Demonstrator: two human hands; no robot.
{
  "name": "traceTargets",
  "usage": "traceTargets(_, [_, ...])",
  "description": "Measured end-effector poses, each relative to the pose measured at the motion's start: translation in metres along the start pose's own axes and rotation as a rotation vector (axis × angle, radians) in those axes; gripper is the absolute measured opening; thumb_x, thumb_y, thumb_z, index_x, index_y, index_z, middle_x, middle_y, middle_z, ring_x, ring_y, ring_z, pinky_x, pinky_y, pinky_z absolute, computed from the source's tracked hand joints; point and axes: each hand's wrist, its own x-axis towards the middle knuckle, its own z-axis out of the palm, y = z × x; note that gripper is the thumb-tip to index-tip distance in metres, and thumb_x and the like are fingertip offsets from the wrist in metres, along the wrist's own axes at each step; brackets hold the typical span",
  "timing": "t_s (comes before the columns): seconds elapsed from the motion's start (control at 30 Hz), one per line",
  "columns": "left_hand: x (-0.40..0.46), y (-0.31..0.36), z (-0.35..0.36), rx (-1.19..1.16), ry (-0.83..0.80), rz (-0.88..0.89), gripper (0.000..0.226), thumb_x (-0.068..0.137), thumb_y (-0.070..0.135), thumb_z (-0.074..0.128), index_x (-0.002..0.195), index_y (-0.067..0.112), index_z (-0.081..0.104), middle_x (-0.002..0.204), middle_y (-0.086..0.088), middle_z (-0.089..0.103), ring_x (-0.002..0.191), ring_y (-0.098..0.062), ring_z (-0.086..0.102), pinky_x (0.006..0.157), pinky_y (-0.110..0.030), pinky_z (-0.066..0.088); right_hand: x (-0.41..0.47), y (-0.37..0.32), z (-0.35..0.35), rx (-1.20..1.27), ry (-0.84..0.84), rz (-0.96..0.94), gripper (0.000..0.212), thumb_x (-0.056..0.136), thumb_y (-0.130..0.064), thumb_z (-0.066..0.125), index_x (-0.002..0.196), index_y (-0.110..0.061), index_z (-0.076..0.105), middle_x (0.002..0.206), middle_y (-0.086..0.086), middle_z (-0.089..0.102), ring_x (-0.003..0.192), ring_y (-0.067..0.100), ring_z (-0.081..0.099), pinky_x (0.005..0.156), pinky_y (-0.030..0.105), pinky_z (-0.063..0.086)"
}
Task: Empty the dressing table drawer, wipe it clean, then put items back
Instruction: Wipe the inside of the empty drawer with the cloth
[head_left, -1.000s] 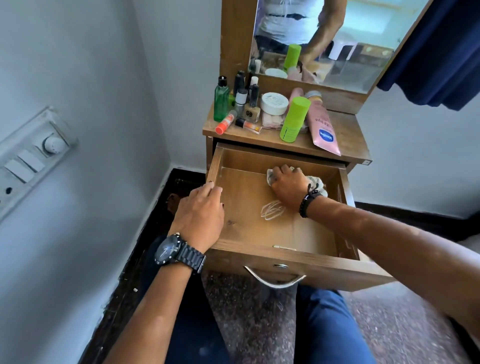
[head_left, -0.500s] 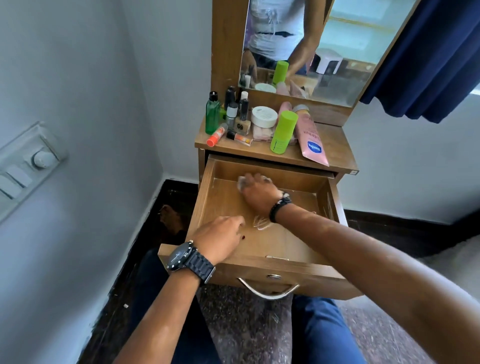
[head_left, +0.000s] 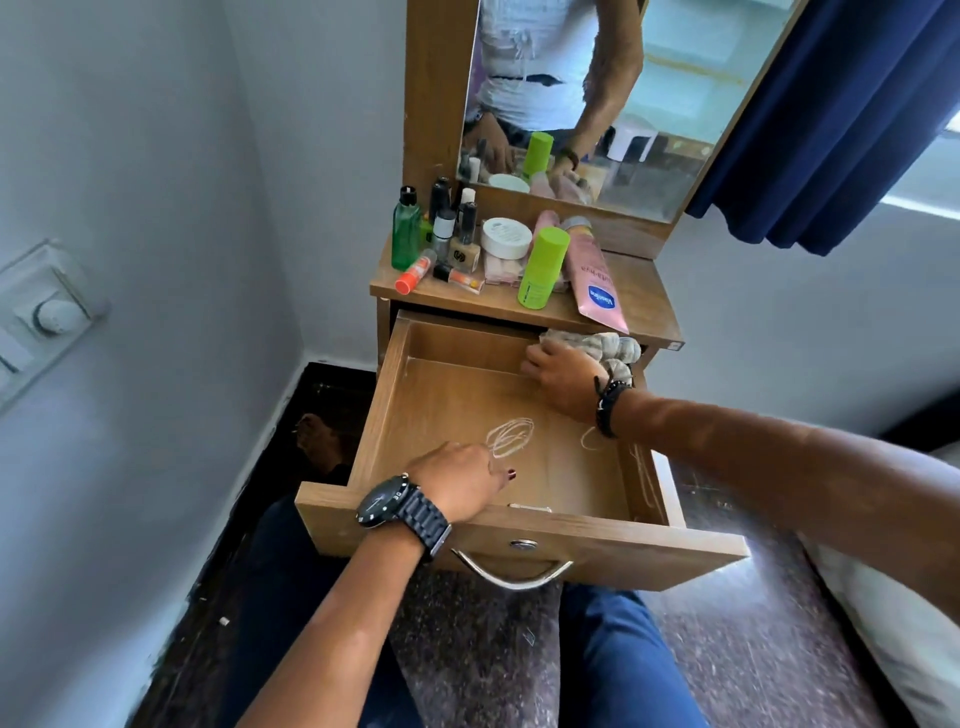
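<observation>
Overhead, cosmetics crowd the dressing table above the drawer.

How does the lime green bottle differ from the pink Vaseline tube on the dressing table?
The lime green bottle stands upright; the pink Vaseline tube lies flat, its end reaching the tabletop's front edge. The bottle is a plain cylinder with small print; the tube is flattened, with a blue logo. Both are out of the drawer, side by side on the tabletop.

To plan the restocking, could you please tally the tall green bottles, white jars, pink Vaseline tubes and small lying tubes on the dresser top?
Tall green bottles: 2
White jars: 1
Pink Vaseline tubes: 1
Small lying tubes: 2
Total: 6
</observation>
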Motion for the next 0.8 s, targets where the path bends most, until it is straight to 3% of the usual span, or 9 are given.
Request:
traceTargets(0.07, [0.001,0.001,0.001,0.001,-0.01,-0.034,0.033,0.096,0.038,0.038,0.109,0.016,0.058,0.103,-0.005,0.063,0.085,-0.022,0.059,0.071,-0.03,0.045,-0.006,0.004,0.002,-0.071,-0.013,-0.013,0.031,0.099,-0.012,0.035,0.12,-0.006,0.057,0.127,0.006,0.051,0.122,0.027,0.039,0.101,0.035,0.032])
traceTargets(0.17, [-0.002,-0.004,0.001,-0.023,-0.015,-0.064,0.031,0.096,0.04,0.039,0.11,0.019,0.057,0.096,0.0,0.061,0.08,-0.018,0.057,0.067,-0.029,0.044,-0.02,0.01,0.021,0.039,-0.075,0.047,0.029,0.098,-0.012,0.038,0.113,-0.012,0.063,0.116,0.001,0.059,0.119,0.026,0.043,0.099,0.035,0.034])
traceTargets(0.23, [-0.003,-0.005,0.0,-0.006,0.002,-0.062,0.032,0.096,0.042,0.037,0.108,0.019,0.056,0.091,0.001,0.062,0.072,-0.016,0.055,0.06,-0.027,0.04,-0.04,0.019,0.032,0.061,-0.077,0.125,0.02,0.094,-0.02,0.05,0.101,-0.021,0.069,0.102,-0.006,0.065,0.11,0.023,0.051,0.091,0.034,0.04])
traceTargets(0.3, [-0.002,-0.005,0.001,0.005,0.007,-0.063,0.034,0.096,0.044,0.036,0.107,0.019,0.056,0.088,0.001,0.061,0.071,-0.017,0.054,0.063,-0.029,0.04,-0.055,0.025,0.042,0.043,-0.039,0.179,0.009,0.086,-0.03,0.063,0.09,-0.027,0.071,0.092,-0.011,0.067,0.097,0.019,0.057,0.082,0.031,0.046])
traceTargets(0.43, [-0.003,-0.004,0.004,0.055,0.046,-0.055,0.037,0.096,0.045,0.032,0.106,0.019,0.057,0.089,0.002,0.059,0.08,-0.019,0.057,0.067,-0.03,0.041,-0.06,0.025,0.055,0.004,0.022,0.168,0.016,0.091,-0.029,0.054,0.096,-0.026,0.068,0.101,-0.009,0.065,0.104,0.018,0.056,0.083,0.028,0.046])
traceTargets(0.53, [-0.003,-0.003,0.007,0.089,0.081,-0.038,0.038,0.097,0.045,0.03,0.105,0.019,0.057,0.088,0.002,0.061,0.074,-0.017,0.056,0.06,-0.027,0.037,-0.047,0.019,0.05,0.025,-0.021,0.214,0.007,0.067,-0.03,0.077,0.062,-0.025,0.074,0.073,-0.009,0.067,0.079,0.017,0.063,0.063,0.025,0.05])
traceTargets(0.6, [-0.002,-0.003,0.007,0.105,0.095,-0.036,0.039,0.097,0.045,0.028,0.106,0.019,0.056,0.088,0.002,0.061,0.073,-0.017,0.055,0.058,-0.027,0.037,-0.033,0.011,0.046,0.089,-0.002,0.234,0.012,0.056,-0.026,0.082,0.052,-0.022,0.071,0.067,-0.005,0.067,0.073,0.021,0.064,0.06,0.026,0.052])
traceTargets(0.73, [0.0,-0.003,0.009,0.103,0.118,-0.026,0.04,0.098,0.046,0.028,0.105,0.018,0.056,0.085,0.003,0.059,0.07,-0.016,0.054,0.056,-0.027,0.035,-0.026,-0.001,0.037,0.151,-0.018,0.269,0.012,0.082,-0.019,0.063,0.081,-0.018,0.075,0.093,0.005,0.068,0.098,0.028,0.059,0.079,0.038,0.053])
traceTargets(0.8, [0.0,-0.003,0.011,0.1,0.119,-0.023,0.04,0.097,0.047,0.028,0.105,0.019,0.055,0.08,0.004,0.058,0.067,-0.015,0.054,0.055,-0.027,0.036,-0.02,-0.005,0.035,0.194,0.037,0.279,0.007,0.079,-0.015,0.067,0.078,-0.014,0.074,0.088,0.006,0.067,0.088,0.027,0.062,0.065,0.034,0.056])
